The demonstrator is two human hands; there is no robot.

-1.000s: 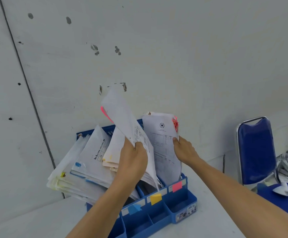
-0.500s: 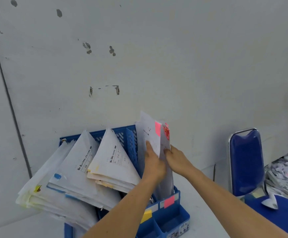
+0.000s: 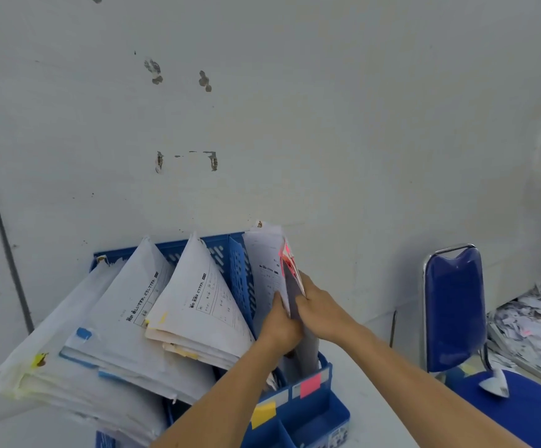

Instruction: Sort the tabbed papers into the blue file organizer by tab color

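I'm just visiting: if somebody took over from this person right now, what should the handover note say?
Left hand: grips the white pink-tabbed papers from the left.
Right hand: holds the same papers from the right.
The papers stand in the rightmost slot of the blue plastic file organizer, behind its pink label.
Done: blue-tabbed stack and yellow-tabbed stack lean in the slots to the left.
Left: seat the papers, then let go.
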